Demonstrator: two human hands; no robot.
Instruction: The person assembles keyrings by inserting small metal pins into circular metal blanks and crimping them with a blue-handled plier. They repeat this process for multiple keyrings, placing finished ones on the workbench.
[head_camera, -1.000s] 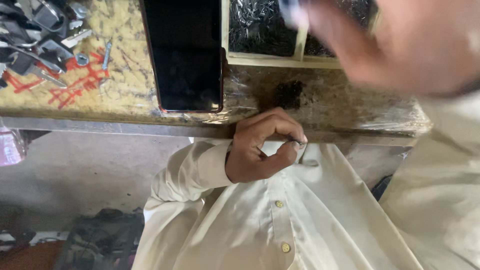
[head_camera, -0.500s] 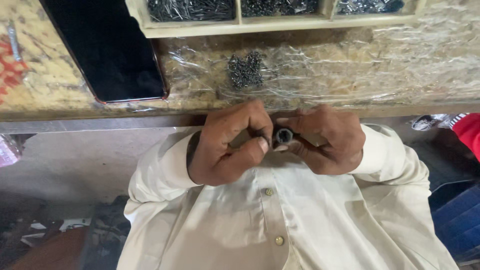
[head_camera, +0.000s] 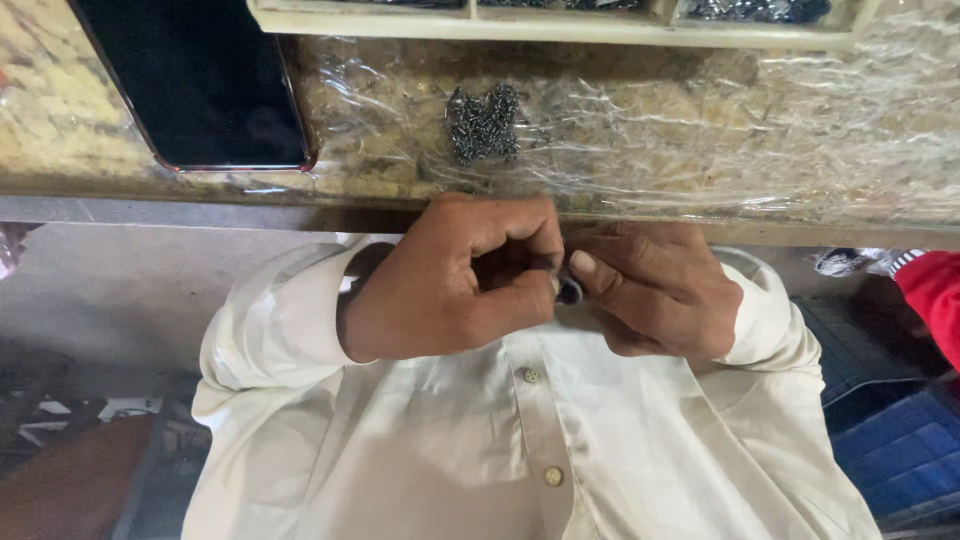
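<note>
Since half a second ago both hands have drawn tighter together over the white shirt, just below the worktop (head_camera: 700, 150) edge. Left hand (head_camera: 455, 280) is curled closed, thumb and fingers pinching a small dark round part (head_camera: 570, 291) — right hand (head_camera: 655, 290) closes on it from the other side. Working it well likely means steady, square fingertip pressure. A pile of small dark pieces (head_camera: 484, 122) lies above.
</note>
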